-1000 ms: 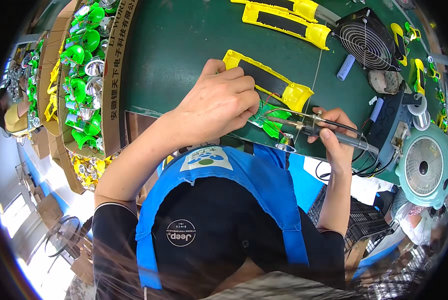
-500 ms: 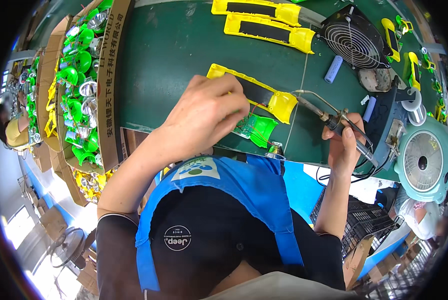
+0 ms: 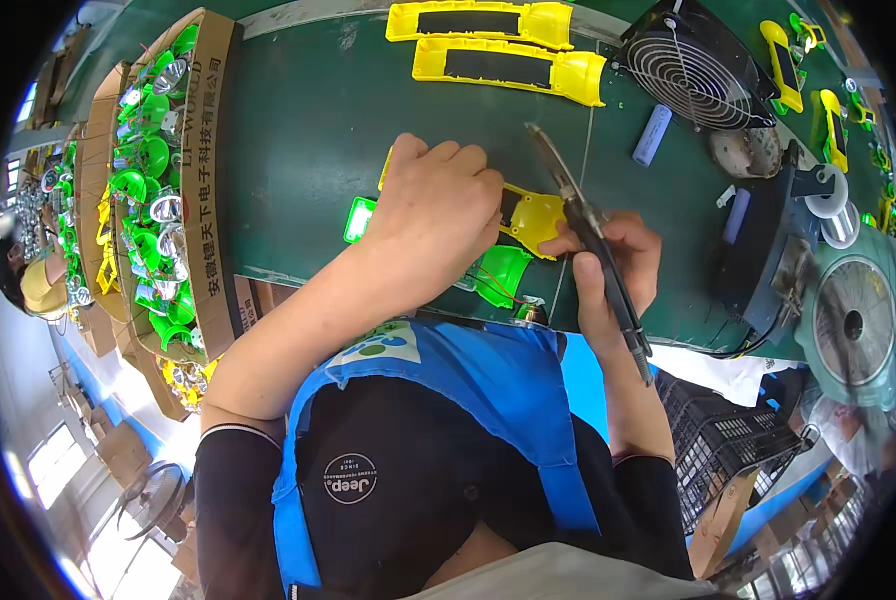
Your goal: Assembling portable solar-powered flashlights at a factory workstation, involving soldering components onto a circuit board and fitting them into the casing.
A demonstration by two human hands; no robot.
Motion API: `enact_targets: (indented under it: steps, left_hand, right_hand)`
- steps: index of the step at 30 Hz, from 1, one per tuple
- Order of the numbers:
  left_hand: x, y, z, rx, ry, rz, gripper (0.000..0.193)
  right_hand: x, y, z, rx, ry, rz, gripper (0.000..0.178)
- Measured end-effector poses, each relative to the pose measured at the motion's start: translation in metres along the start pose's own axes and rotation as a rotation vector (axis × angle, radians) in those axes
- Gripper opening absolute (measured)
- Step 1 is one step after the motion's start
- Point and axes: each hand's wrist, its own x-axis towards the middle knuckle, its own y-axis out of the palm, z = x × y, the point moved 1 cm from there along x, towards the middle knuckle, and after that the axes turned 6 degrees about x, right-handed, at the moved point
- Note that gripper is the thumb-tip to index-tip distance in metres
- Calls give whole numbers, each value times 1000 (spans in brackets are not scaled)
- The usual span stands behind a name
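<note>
My left hand, its fingers curled, lies over a yellow plastic casing half with a dark strip inside. What those fingers grip is hidden. In my right hand is a soldering iron, tilted with its tip up and away from the casing. The right fingertips meet the casing's right end. Below my left hand lies a green shell with thin red wires and a small silver lamp reflector at the table edge. A bright green piece shows left of the left wrist.
Two yellow casing halves lie at the back. A black fan with a wire guard, a blue battery cell, a solder spool and a teal fan stand right. A cardboard box of green parts borders the left.
My right hand has moved left to the casing, and the iron has swung to point its tip up and away. My left hand covers more of the casing; a green piece now shows beside its wrist.
</note>
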Motion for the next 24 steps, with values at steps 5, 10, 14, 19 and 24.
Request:
enact_targets:
  steps: [5, 10, 14, 19, 24]
  left_hand:
    - [-3, 7, 0, -14, -16, -56, 8]
    - [-5, 6, 1, 0, 26, -7, 7]
    - [-7, 9, 4, 100, 128, -55, 5]
    - [-2, 5, 1, 112, 103, 23, 5]
    - [0, 2, -1, 117, 110, 59, 4]
  right_hand:
    - [-1, -3, 1, 111, 96, -42, 32]
    - [6, -23, -2, 332, 184, -216, 30]
    - [24, -56, 6, 374, 385, -90, 27]
    - [37, -55, 15, 207, 453, 32, 25]
    - [40, -52, 18, 221, 501, 88, 13]
